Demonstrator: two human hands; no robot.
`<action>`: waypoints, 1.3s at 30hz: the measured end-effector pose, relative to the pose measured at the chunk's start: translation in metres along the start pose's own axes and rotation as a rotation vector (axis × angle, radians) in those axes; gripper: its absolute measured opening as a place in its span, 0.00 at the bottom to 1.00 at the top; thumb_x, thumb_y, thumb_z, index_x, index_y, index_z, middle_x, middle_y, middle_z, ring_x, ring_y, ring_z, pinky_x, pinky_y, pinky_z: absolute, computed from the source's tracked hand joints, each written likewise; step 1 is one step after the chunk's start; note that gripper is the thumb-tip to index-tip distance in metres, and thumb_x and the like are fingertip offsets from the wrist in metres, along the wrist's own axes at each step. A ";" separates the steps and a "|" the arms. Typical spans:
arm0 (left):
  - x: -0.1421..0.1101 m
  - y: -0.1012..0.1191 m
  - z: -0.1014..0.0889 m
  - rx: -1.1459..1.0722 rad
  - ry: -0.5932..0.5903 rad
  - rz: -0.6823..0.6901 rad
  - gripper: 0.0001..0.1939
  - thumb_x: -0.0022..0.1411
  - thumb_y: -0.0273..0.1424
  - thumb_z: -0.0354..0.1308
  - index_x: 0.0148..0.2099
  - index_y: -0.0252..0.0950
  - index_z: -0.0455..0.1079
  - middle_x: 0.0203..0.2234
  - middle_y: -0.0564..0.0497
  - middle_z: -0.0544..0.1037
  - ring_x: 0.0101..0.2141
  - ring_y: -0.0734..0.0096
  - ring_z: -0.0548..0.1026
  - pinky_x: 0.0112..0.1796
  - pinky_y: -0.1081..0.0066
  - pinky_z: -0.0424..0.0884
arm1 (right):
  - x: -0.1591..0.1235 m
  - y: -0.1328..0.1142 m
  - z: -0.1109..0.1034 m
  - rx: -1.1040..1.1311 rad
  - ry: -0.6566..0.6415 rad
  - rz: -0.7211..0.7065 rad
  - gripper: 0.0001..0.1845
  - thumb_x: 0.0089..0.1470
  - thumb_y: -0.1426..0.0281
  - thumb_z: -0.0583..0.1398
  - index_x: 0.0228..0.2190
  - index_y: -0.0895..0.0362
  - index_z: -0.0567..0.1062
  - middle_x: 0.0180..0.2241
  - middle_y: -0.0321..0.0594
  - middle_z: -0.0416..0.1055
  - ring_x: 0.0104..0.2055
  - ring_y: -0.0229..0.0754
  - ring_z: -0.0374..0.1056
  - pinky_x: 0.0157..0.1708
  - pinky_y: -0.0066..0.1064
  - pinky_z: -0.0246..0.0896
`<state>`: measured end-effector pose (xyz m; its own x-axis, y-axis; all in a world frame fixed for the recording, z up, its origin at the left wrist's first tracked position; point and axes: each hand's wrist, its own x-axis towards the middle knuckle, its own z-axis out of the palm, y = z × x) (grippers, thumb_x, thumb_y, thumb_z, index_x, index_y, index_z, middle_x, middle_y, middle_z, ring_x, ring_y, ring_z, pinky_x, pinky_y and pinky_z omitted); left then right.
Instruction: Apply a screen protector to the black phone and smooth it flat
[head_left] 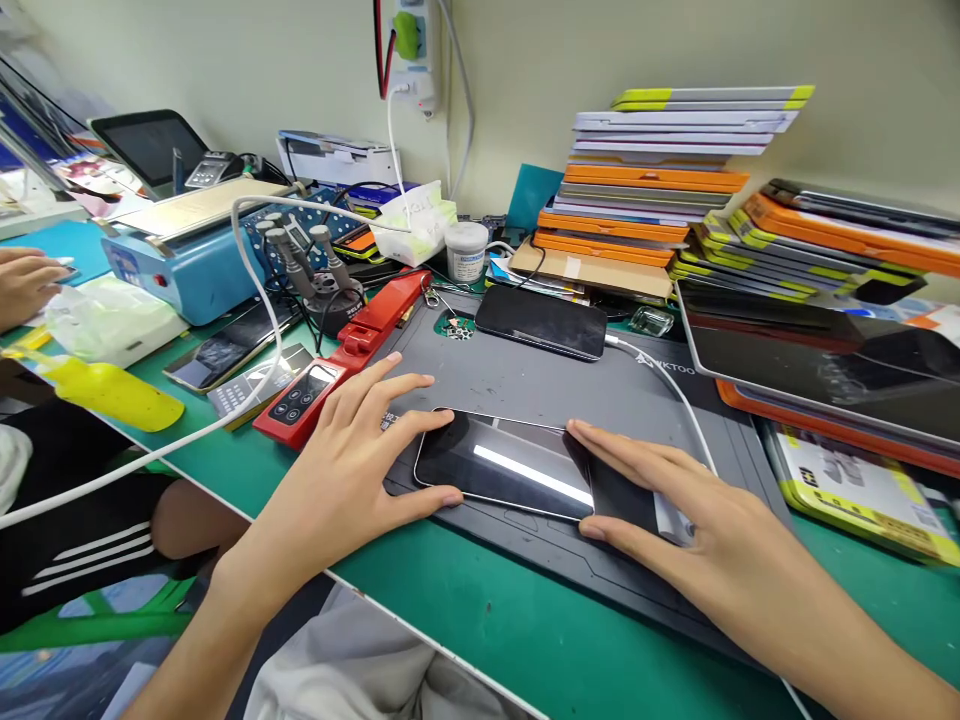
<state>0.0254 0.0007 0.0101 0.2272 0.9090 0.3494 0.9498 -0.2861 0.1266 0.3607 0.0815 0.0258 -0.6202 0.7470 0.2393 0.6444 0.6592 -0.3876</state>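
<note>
A smartphone (517, 465) lies screen up on the dark grey work mat (480, 375), a bright light strip reflected in its glass. My left hand (360, 450) holds its left end, index finger on the far edge and thumb by the near edge, the other fingers spread. At the right end, my right hand (690, 510) has the thumb at the near corner and the fingers at the far corner. Under the right palm is a flat black piece (622, 490) with whitish film, partly hidden. Behind lies another dark smartphone (541, 320) with a white cable plugged in.
Left of the mat are a red handheld device (300, 400), a yellow bottle (112, 390) and a blue machine (187, 260). Stacked boxes (637, 200) and a tablet (817, 370) stand right. A white cable (150, 455) crosses the left side. Another person's hand (26, 285) is far left.
</note>
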 end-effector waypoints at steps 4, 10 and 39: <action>0.000 0.001 0.000 0.017 0.051 -0.003 0.26 0.72 0.55 0.59 0.61 0.46 0.69 0.68 0.45 0.66 0.75 0.49 0.51 0.70 0.45 0.55 | -0.001 -0.001 -0.001 -0.009 -0.006 0.007 0.33 0.67 0.47 0.62 0.70 0.33 0.65 0.62 0.33 0.77 0.57 0.54 0.79 0.51 0.47 0.82; -0.001 -0.001 0.001 0.021 0.044 -0.041 0.29 0.71 0.58 0.58 0.62 0.46 0.67 0.68 0.46 0.68 0.74 0.46 0.55 0.69 0.45 0.55 | -0.001 -0.003 -0.002 -0.073 -0.007 -0.007 0.34 0.68 0.49 0.61 0.71 0.34 0.63 0.63 0.32 0.76 0.56 0.55 0.80 0.46 0.44 0.84; 0.004 -0.012 0.004 -0.184 0.072 0.015 0.35 0.67 0.58 0.64 0.63 0.38 0.70 0.66 0.42 0.74 0.70 0.44 0.65 0.68 0.45 0.63 | -0.014 0.001 -0.022 -0.535 0.274 -0.121 0.18 0.70 0.66 0.61 0.58 0.54 0.77 0.53 0.50 0.78 0.53 0.58 0.75 0.56 0.50 0.68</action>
<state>0.0162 0.0090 0.0060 0.2185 0.8821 0.4173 0.8898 -0.3556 0.2859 0.3793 0.0738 0.0416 -0.6114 0.6121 0.5016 0.7557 0.6396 0.1408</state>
